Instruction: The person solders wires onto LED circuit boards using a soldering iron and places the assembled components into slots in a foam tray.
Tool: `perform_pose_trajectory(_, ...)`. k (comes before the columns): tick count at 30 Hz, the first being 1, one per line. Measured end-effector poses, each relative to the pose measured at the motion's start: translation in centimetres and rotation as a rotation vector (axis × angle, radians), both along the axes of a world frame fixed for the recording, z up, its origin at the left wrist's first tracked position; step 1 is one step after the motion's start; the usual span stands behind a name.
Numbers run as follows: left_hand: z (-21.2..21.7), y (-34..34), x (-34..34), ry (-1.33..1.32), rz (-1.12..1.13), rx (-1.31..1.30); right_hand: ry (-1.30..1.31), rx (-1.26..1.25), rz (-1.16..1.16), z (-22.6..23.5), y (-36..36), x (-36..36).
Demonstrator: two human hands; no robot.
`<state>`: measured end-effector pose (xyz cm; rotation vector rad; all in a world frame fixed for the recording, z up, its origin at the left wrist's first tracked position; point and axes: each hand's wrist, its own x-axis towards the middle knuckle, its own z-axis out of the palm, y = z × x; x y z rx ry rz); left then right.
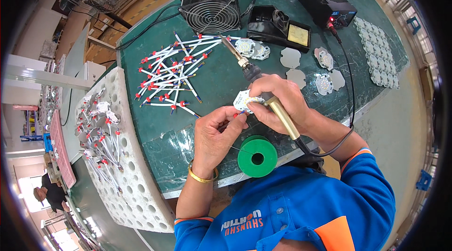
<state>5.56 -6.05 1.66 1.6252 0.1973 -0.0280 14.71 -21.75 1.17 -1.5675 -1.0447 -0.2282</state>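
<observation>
The left hand [214,133] is closed in a pinch, thumb and forefinger meeting at a small red-and-blue piece [236,115] by the near edge of a flat white circuit board [241,101] with angular sides. The board is over the green counter [174,138], between both hands; the right hand [282,102] pinches its other edge while curled around a brass-and-black soldering iron [253,71], tip pointing away. A bright green round spool [270,159] sits nearer the body, and slim white red-banded wires [175,82] lie heaped beyond the left hand.
</observation>
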Motion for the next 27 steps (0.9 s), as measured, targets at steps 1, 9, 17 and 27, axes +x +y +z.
perform_pose_trajectory(1, 0.04, 0.10, -0.02, 0.022, -0.005, 0.015, 0.002, 0.000, 0.000, 0.12, 0.02, 0.00)
perform_pose_trajectory(9, 0.28, -0.01, 0.12, 0.020, 0.001, 0.041, 0.052, -0.038, 0.082, 0.22, -0.24, -0.01)
perform_pose_trajectory(17, -0.01, 0.17, 0.13, -0.008, -0.018, 0.068, 0.088, -0.046, 0.138, 0.39, -0.34, 0.16)
perform_pose_trajectory(27, -0.50, 0.55, 0.02, -0.023, -0.046, 0.053, 0.145, -0.059, 0.173, 0.48, -0.31, -0.10)
